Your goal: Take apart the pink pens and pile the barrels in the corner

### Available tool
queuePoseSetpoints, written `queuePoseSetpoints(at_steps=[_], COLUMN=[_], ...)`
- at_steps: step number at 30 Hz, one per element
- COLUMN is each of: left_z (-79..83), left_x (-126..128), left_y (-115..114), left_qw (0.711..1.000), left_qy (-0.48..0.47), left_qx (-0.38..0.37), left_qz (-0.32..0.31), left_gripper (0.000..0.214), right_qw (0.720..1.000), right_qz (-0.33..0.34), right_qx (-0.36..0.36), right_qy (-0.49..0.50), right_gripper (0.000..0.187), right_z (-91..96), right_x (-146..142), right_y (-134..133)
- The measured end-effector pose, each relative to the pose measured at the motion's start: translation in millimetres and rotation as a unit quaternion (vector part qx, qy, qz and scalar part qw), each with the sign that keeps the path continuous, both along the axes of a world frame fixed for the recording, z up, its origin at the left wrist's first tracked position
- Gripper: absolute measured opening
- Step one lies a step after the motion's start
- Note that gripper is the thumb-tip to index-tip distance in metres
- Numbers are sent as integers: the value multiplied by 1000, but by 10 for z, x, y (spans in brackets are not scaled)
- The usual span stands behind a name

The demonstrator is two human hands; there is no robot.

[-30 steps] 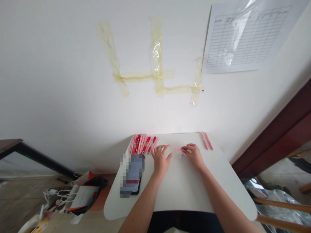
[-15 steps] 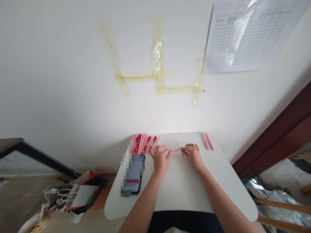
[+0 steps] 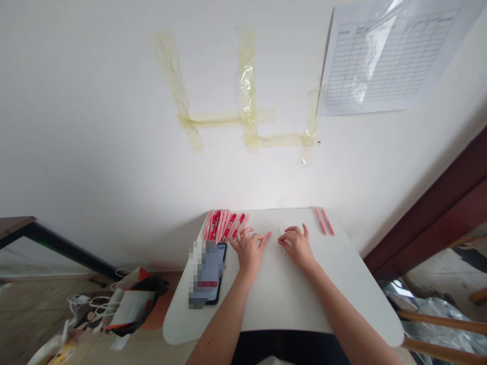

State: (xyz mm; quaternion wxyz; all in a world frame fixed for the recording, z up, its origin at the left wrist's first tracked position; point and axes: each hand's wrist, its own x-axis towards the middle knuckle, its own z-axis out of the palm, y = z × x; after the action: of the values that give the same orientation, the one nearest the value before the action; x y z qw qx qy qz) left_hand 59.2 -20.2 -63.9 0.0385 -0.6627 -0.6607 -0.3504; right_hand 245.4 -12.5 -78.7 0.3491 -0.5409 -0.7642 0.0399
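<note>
The left hand (image 3: 248,249) lies spread beside fanned pink-and-red pens (image 3: 224,225). The right hand (image 3: 298,247), curled and pinching nothing visible, is nearest a thin clear strip (image 3: 282,231) pointing upward in frame.

Red-and-pink pens (image 3: 224,225) at eleven o'clock, plain pink pens (image 3: 324,221) at one o'clock — a white table (image 3: 281,304), a black-ruled grid sheet (image 3: 369,61), a maroon door frame (image 3: 429,223) at three o'clock

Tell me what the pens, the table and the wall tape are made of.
The pens look like plastic, from the shine on their pink barrels. The table looks like smooth white laminate, though it could be painted. The tape seems to be plastic film: translucent, yellowed, creased and shiny.
</note>
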Motion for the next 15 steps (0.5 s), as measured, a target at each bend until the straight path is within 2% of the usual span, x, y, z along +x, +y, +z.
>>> queuePoseSetpoints(at_steps=[7,15], left_z=[16,-26], left_x=[35,36], left_y=[-20,-18], left_qw=[1000,999], left_qy=[6,10], left_qx=[-8,-34], left_qz=[-6,-28], left_gripper=[34,29], right_qw=[998,998], right_qz=[-5,-15], right_qx=[15,21], right_qy=[-61,-65], right_gripper=[14,13], right_z=[30,28], right_x=[-106,-85], right_y=[-19,-25])
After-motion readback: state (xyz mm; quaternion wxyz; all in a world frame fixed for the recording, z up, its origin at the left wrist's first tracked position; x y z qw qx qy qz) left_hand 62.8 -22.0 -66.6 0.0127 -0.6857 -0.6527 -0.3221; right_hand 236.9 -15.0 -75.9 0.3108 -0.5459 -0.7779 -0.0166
